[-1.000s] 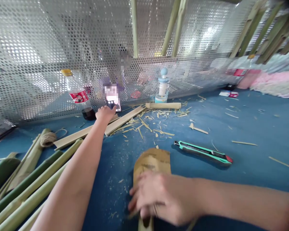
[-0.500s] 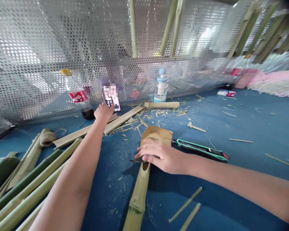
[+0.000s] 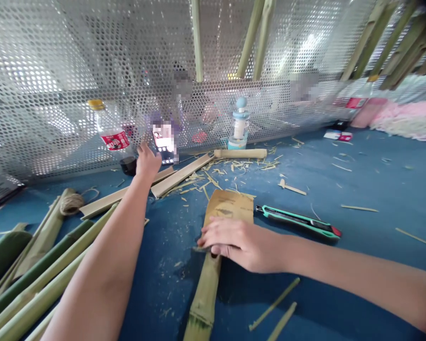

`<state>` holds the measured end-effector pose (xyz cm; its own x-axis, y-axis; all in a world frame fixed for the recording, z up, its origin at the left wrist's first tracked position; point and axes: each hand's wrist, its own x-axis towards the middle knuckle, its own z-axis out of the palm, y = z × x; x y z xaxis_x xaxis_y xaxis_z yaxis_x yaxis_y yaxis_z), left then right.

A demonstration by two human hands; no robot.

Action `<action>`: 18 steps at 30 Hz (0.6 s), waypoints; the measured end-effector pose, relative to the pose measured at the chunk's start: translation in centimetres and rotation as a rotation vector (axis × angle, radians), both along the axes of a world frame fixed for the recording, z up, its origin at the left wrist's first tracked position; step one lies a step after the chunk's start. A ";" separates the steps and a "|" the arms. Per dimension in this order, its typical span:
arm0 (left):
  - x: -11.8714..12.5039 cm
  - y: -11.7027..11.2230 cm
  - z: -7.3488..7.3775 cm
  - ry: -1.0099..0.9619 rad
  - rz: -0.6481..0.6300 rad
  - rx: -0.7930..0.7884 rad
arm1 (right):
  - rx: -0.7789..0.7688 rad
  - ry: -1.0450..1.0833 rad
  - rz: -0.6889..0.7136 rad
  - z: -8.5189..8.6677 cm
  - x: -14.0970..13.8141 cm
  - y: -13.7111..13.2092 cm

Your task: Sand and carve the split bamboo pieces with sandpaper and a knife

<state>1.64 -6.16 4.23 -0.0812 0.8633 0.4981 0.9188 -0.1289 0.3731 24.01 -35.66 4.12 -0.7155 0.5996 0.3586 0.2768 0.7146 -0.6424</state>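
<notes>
My left hand (image 3: 147, 161) reaches out beside an upright phone (image 3: 165, 144) with a lit screen. Its fingers are apart and hold nothing; whether a fingertip touches the screen I cannot tell. My right hand (image 3: 234, 241) grips a tan sheet of sandpaper (image 3: 229, 203), printed on its back, with a dark folded edge showing under the fingers. The sheet lies over the upper end of a bamboo piece (image 3: 204, 298), which runs toward me and has a hole close to the thumb. Right of the sheet lies a green-and-black utility knife (image 3: 300, 222).
Bamboo poles (image 3: 57, 279) and a twine roll (image 3: 71, 204) lie at left. A cola bottle (image 3: 114, 139) and a blue-white figure (image 3: 239, 125) stand by the perforated metal wall (image 3: 135, 57). Bamboo shavings (image 3: 234, 166) litter the blue table (image 3: 369, 175). Pink and white yarn (image 3: 408, 118) sits far right.
My left hand has drawn back slightly left from the phone, and the phone's screen picture differs. My right hand has slid a little toward me with the sandpaper.
</notes>
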 end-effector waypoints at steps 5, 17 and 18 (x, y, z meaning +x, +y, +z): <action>1.0 1.9 -0.6 -0.085 -0.039 -0.158 | 0.093 0.005 0.195 0.1 -1.3 -2.4; 0.3 3.2 -0.7 -0.157 -0.069 -0.232 | 0.042 0.025 0.058 -0.5 -0.7 -0.8; 0.5 3.0 -0.8 -0.152 -0.066 -0.219 | 0.068 0.028 0.134 -0.5 -0.8 -0.9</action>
<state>2.15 -3.16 3.44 -0.0811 0.9549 0.2856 0.8426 -0.0874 0.5314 23.20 -36.59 3.60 -0.7767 0.4730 0.4159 0.1588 0.7861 -0.5974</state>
